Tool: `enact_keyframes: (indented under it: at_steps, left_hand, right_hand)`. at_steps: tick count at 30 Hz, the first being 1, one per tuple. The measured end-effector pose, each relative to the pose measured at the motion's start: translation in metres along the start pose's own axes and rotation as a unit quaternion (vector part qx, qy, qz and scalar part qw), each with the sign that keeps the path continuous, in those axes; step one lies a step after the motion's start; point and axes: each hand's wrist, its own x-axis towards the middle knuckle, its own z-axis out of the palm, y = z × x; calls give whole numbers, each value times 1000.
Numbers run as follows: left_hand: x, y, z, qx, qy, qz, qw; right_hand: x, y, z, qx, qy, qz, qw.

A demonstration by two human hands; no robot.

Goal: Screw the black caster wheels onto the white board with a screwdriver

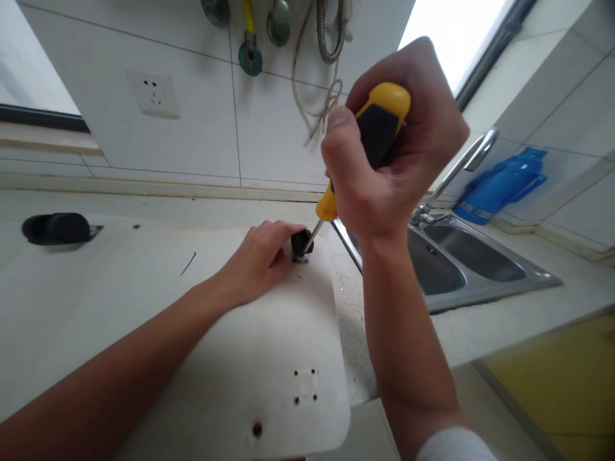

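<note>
While in right hand [379, 186], yellow-black screwdriver [379, 133] at black fitting [298, 241]

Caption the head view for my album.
Right hand holds a screwdriver to a black fitting on a white board, left hand at the fitting.

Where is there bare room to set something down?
Bare: countertop between double sink and yellow cabinet front; white board between left black fitting and left forearm. Crowded: around the right black fitting, where left hand and screwdriver converge.
</note>
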Motion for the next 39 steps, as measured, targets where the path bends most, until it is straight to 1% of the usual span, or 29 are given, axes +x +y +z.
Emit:
enact_keyframes:
  at_steps: [3,5,6,11,13,16,17,19,21,25,30,32,36,37,39]
  left_hand:
    - [4,-1,0,-37,-5,-6,999]
    - [5,-2,0,-37,-11,-3,999]
    - [5,-3,0,-30,-12,-1,999]
    - [3,-5,2,0,-7,-14,1000]
    - [3,-5,2,6,-5,-10,1000]
    - [3,-5,2,12,-6,-2,1000]
    - [3,-6,2,13,-7,-2,1000]
    - [3,-6,2,17,-7,-1,1000]
    - [3,-7,1,20,-6,3,1000]
    - [3,-6,2,24,-4,11,1000]
    - [3,-5,2,18,5,14,1000]
    - [3,-5,2,14,6,18,1000]
    - [3,-5,2,21,10,15,1000]
    - [3,-5,2,20,10,15,1000]
    - [3,-5,2,15,7,13,1000]
  right_hand:
    - [-5,2,6,26,-37,-20,999]
    - [-8,3,8,53,-60,-45,996]
    - [-9,2,9,56,-73,-46,995]
    - [-13,-6,8,34,-131,6,991]
    - [-14,-8,10,26,-129,6,991]
    - [-16,1,19,46,-101,-3,994]
    - [-16,6,22,56,-98,-21,993]
    - [-17,15,28,78,-87,-80,990]
    - [-17,20,30,91,-81,-105,987]
    - [-19,11,24,63,-107,-22,992]
    - [-18,-4,19,17,-118,44,992]
    - [-17,-5,20,7,-113,40,993]
    - [-15,-3,24,19,-100,-3,995]
    - [-16,-4,25,19,-93,-1,996]
    - [-15,-8,24,4,-96,27,995]
